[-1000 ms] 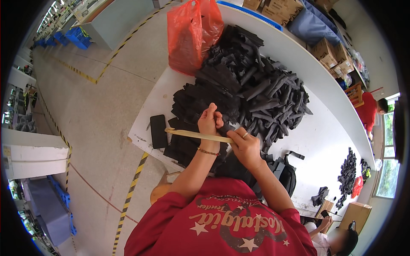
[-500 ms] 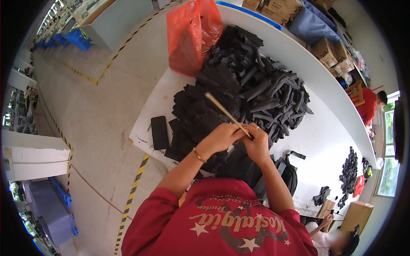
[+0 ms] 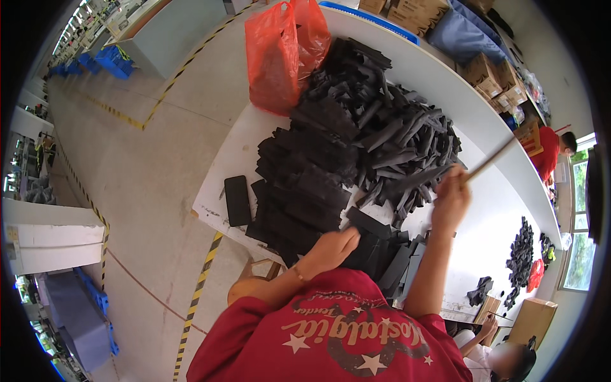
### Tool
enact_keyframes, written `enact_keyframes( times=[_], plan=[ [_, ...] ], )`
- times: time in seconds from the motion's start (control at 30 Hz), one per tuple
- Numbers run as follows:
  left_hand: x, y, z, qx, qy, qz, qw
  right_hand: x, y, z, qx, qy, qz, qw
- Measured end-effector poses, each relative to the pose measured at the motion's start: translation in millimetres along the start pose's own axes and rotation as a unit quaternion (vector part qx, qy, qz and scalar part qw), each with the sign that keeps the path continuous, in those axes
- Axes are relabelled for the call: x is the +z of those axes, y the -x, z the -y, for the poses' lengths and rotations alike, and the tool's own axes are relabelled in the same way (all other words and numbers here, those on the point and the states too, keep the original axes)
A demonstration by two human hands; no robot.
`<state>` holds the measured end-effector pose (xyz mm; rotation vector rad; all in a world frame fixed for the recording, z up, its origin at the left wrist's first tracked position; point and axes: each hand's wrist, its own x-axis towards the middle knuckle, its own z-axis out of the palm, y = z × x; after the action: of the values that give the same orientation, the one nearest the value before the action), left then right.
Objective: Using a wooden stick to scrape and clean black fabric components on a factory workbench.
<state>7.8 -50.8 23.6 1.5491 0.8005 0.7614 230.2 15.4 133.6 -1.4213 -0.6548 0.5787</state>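
My right hand, blurred by motion, is closed round a thin pale stick that points up to the right. By its fingers a dark strip lies over the right part of the heap; whether the hand touches it I cannot tell. My left hand is lower, near my chest, its fingers drawn together beside a flat black piece. What those fingers hold, if anything, is hidden. In front of both hands spreads a large heap of black fabric-like strips on the white table.
A black phone lies at the table's left edge. A red plastic bag stands at the far left of the heap. A stool is under the left edge. One person in red and another are on the right.
My hands have come apart. The right one has swung up and right with the stick; the left one has drawn back toward my body.
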Motion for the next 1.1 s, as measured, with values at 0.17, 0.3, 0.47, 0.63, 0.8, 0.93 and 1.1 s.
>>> enact_keyframes(
  times=[0.17,0.3,0.47,0.63,0.8,0.93,1.1],
  plan=[
    [-12,11,8,0.0,0.021,-0.103,0.994,-24,-9,8,0.054,0.152,0.247,0.955],
    [-31,-69,-51,0.206,-0.033,-0.291,0.934,-8,13,2,0.121,0.142,0.315,0.93],
    [-31,-81,-38,0.027,0.242,-0.095,0.965,3,28,2,0.108,0.128,0.399,0.901],
    [-20,-78,-14,-0.027,0.514,-0.076,0.854,12,48,-15,0.064,0.027,0.341,0.937],
    [-13,-86,-22,-0.072,0.578,-0.153,0.798,7,58,-56,0.11,0.019,0.345,0.932],
    [-7,-88,0,-0.131,0.632,-0.244,0.723,7,52,-63,0.115,0.06,0.366,0.922],
    [-66,-78,17,-0.014,0.316,-0.393,0.864,-8,-31,-54,-0.055,0.093,0.174,0.979]
  ],
)
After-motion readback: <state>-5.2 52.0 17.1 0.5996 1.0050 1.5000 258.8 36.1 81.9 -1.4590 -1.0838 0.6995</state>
